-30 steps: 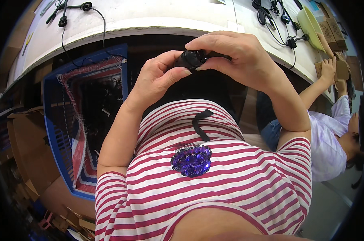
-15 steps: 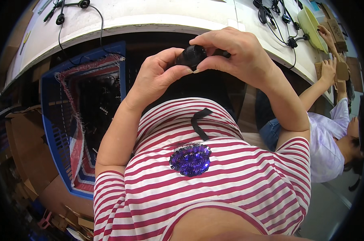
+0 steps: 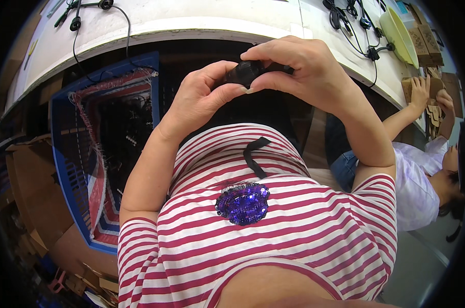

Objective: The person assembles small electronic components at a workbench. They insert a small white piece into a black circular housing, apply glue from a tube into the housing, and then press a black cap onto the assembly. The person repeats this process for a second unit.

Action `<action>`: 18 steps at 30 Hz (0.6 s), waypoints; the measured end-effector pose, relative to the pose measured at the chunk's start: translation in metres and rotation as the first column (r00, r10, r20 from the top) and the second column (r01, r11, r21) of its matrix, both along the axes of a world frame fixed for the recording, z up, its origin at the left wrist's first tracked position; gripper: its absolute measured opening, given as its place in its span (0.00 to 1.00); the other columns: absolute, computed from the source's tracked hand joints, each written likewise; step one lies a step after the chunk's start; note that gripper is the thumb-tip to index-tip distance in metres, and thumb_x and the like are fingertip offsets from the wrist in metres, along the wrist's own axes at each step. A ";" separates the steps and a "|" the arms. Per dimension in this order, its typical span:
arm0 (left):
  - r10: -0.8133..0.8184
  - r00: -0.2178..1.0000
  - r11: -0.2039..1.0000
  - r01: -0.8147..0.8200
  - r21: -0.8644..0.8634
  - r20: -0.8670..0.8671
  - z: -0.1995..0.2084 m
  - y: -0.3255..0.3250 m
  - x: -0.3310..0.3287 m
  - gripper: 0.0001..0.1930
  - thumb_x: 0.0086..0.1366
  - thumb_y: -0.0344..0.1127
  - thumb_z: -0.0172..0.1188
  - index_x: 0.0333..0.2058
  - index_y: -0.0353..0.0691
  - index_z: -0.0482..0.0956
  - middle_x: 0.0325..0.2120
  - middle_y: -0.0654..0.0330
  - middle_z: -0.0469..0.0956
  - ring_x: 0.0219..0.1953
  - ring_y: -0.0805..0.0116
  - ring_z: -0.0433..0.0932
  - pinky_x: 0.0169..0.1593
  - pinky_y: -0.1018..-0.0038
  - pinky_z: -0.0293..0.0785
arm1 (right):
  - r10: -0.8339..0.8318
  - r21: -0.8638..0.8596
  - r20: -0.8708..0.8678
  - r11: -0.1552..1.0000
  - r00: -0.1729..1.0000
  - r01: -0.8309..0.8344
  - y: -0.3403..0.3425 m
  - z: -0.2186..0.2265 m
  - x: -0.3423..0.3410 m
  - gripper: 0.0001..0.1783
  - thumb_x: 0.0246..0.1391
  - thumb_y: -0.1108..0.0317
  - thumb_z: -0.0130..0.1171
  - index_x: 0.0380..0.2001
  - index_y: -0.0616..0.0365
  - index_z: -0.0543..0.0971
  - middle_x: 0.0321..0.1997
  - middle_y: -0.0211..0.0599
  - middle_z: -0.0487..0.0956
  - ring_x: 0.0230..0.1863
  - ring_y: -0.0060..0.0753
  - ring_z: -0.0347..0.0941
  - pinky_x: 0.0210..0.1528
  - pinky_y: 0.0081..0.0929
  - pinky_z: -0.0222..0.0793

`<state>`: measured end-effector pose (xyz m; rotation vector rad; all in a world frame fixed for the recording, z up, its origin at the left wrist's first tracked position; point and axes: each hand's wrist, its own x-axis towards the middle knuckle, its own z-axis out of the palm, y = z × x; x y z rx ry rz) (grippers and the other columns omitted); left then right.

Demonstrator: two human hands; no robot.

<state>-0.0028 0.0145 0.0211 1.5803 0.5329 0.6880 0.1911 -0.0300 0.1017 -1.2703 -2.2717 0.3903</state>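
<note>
A black cylindrical part with a ribbed side [image 3: 245, 72] is held up between my two hands, in front of my waist and just short of the table edge. My left hand [image 3: 201, 97] grips its left end with thumb and fingers. My right hand [image 3: 299, 69] pinches its right side, the index finger over the top and the thumb below. The tips of both thumbs nearly meet under it. A darker narrow end sticks out toward my right palm; my fingers cover much of the rest.
On my left stands a blue basket [image 3: 68, 159] lined with striped cloth, holding many small dark pieces. Black cables [image 3: 340, 23] lie on the white table [image 3: 212, 18], near a yellow-green basin [image 3: 399, 38]. At the right a co-worker's hands [image 3: 420, 92] handle a brown cardboard box [image 3: 435, 84].
My hands stay nearly in place; the black part has turned slightly between my fingers. The co-worker's far hand has come down from the basin to the cardboard box.
</note>
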 end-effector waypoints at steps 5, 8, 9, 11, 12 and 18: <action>-0.020 0.999 1.000 0.021 -0.013 0.041 -0.002 0.002 0.000 0.11 0.57 0.36 0.58 0.36 0.36 0.76 0.23 0.66 0.73 0.26 0.79 0.69 0.31 0.82 0.65 | 0.047 0.075 -0.015 0.996 0.999 -0.046 -0.001 0.005 -0.001 0.18 0.40 0.65 0.64 0.37 0.59 0.77 0.32 0.38 0.78 0.30 0.37 0.75 0.31 0.25 0.71; -0.016 0.998 0.999 0.018 -0.039 0.062 -0.004 0.002 0.000 0.11 0.57 0.36 0.58 0.36 0.36 0.76 0.24 0.66 0.73 0.26 0.79 0.69 0.31 0.82 0.65 | 0.027 0.028 -0.035 0.999 0.999 -0.026 -0.002 0.006 -0.002 0.18 0.40 0.65 0.64 0.37 0.59 0.77 0.31 0.39 0.78 0.30 0.37 0.75 0.31 0.25 0.71; -0.017 0.998 0.999 0.020 -0.045 0.063 -0.004 0.002 -0.001 0.11 0.57 0.35 0.58 0.36 0.36 0.76 0.24 0.66 0.73 0.26 0.79 0.69 0.31 0.82 0.65 | 0.004 0.010 -0.031 1.000 1.000 -0.004 -0.003 0.006 -0.002 0.18 0.40 0.64 0.64 0.36 0.59 0.77 0.30 0.39 0.78 0.30 0.37 0.75 0.31 0.25 0.71; -0.055 0.998 0.996 0.058 -0.073 0.033 0.000 0.002 -0.002 0.12 0.58 0.34 0.56 0.39 0.34 0.74 0.27 0.68 0.73 0.30 0.82 0.67 0.35 0.85 0.64 | -0.029 -0.004 -0.034 1.000 0.999 0.028 -0.003 0.003 -0.003 0.18 0.41 0.63 0.64 0.36 0.59 0.77 0.27 0.39 0.78 0.28 0.37 0.75 0.30 0.25 0.71; -0.076 0.997 0.993 0.077 -0.088 0.019 0.001 0.002 -0.003 0.12 0.59 0.33 0.56 0.41 0.33 0.73 0.29 0.68 0.72 0.32 0.83 0.66 0.38 0.86 0.64 | -0.039 -0.001 -0.041 0.999 0.998 0.039 -0.003 0.000 -0.003 0.18 0.41 0.62 0.64 0.36 0.59 0.77 0.26 0.39 0.78 0.27 0.37 0.75 0.29 0.25 0.71; -0.005 0.998 0.998 0.009 -0.069 0.061 0.000 -0.001 -0.001 0.12 0.56 0.34 0.58 0.37 0.35 0.76 0.24 0.66 0.74 0.27 0.80 0.69 0.31 0.83 0.66 | -0.090 -0.043 0.075 0.995 0.993 0.093 -0.006 0.000 -0.002 0.22 0.38 0.65 0.67 0.40 0.58 0.77 0.29 0.38 0.79 0.28 0.28 0.77 0.32 0.19 0.72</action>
